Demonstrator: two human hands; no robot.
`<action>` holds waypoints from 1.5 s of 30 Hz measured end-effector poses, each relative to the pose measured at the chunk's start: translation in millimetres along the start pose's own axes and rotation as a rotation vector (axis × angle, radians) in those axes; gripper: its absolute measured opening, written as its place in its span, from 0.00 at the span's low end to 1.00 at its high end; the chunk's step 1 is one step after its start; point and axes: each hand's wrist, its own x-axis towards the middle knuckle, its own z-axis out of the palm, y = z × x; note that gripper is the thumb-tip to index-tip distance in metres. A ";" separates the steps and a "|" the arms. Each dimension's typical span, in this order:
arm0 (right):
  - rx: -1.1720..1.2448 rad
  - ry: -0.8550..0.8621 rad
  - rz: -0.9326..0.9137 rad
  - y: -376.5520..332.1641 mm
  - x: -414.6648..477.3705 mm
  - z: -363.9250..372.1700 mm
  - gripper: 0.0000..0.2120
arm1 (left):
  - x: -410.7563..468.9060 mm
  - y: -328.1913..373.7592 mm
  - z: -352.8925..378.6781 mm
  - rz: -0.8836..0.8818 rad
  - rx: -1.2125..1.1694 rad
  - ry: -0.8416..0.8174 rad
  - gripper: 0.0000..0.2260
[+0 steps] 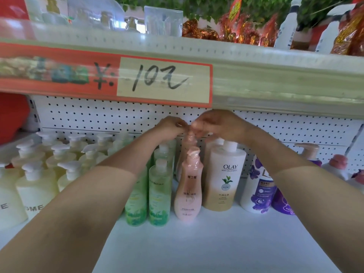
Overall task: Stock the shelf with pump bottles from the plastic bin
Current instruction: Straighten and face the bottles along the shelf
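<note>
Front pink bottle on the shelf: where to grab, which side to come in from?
Grip the front pink bottle at its narrow neck under the pump, coming from the front. Its wider lower body stands close between the green bottle and the Olay bottle, so fingers probably fit only up high. The upper shelf overhangs, so coming from above looks cramped.
</note>
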 end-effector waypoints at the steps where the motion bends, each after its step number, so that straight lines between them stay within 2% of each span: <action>1: -0.029 0.050 0.029 -1.3 8.1 -4.7 0.17 | -3.8 -0.4 -2.1 0.005 -0.056 0.000 0.11; 3: -0.109 0.034 0.089 -1.8 24.2 -9.9 0.17 | -14.6 -0.7 -6.6 0.010 -0.176 -0.006 0.09; 6: -0.378 -0.024 0.128 3.4 45.7 -10.8 0.14 | -34.6 1.7 -14.8 0.023 -0.226 -0.021 0.08; 10: -0.523 -0.047 0.134 13.7 74.3 -3.0 0.21 | -62.4 10.4 -25.2 0.076 -0.197 -0.076 0.10; 13: -0.490 -0.082 0.163 19.6 84.1 3.7 0.15 | -79.1 18.1 -25.5 0.122 -0.161 -0.147 0.09; 16: -0.353 -0.037 0.158 29.5 91.4 7.7 0.10 | -88.4 17.9 -18.4 0.158 -0.144 -0.161 0.12; 21: -0.265 0.005 0.181 33.9 94.6 8.2 0.12 | -96.7 15.2 -13.6 0.180 -0.229 -0.164 0.10; 25: -0.267 0.049 0.181 34.3 94.3 10.2 0.12 | -102.0 18.8 -8.3 0.184 -0.306 -0.210 0.14; 33: -0.326 -0.019 0.112 31.1 88.8 7.2 0.10 | -103.1 10.9 -6.6 0.158 -0.341 -0.203 0.10; 38: -0.333 -0.072 0.094 26.8 82.9 5.2 0.09 | -102.8 11.6 -6.4 0.155 -0.320 -0.202 0.09; 42: -0.359 -0.107 0.087 22.8 77.2 3.7 0.08 | -103.3 13.0 -9.7 0.139 -0.263 -0.192 0.12; 45: -0.396 -0.112 0.084 19.1 72.4 4.4 0.07 | -102.2 12.2 -15.6 0.106 -0.198 -0.122 0.11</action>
